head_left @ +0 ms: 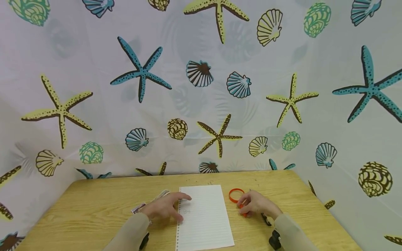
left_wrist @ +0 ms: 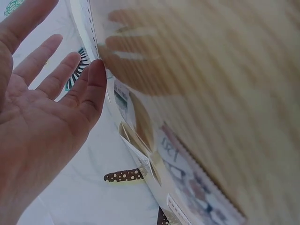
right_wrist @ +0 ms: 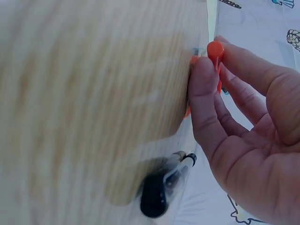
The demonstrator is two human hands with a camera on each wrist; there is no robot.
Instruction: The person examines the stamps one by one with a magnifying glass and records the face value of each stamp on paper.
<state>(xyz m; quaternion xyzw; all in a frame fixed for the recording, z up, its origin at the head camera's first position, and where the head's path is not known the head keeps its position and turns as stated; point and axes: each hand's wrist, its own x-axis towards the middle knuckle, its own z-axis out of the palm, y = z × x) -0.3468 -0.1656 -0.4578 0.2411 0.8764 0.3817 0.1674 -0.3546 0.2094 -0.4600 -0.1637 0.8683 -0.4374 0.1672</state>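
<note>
My right hand [head_left: 255, 204] pinches a small orange-red piece with a round end [right_wrist: 215, 49] between thumb and fingertips, low over the table's right part; its exact kind I cannot tell. Just beyond those fingers lies a red ring [head_left: 236, 195]. On the left, my left hand [head_left: 164, 205] holds nothing, its fingers spread over the left edge of a lined sheet of paper [head_left: 207, 219] with punched holes. Faint pencil-like marks show on the sheet. In the left wrist view, the left palm [left_wrist: 42, 117] and loosely bent fingers appear beside the tabletop.
Small printed paper slips [left_wrist: 197, 187] lie beside and partly under the left forearm. A black item with a clear part [right_wrist: 157, 194] lies near the right wrist. Behind the wooden table [head_left: 103, 195] hangs a white curtain [head_left: 176, 115] patterned with starfish and shells.
</note>
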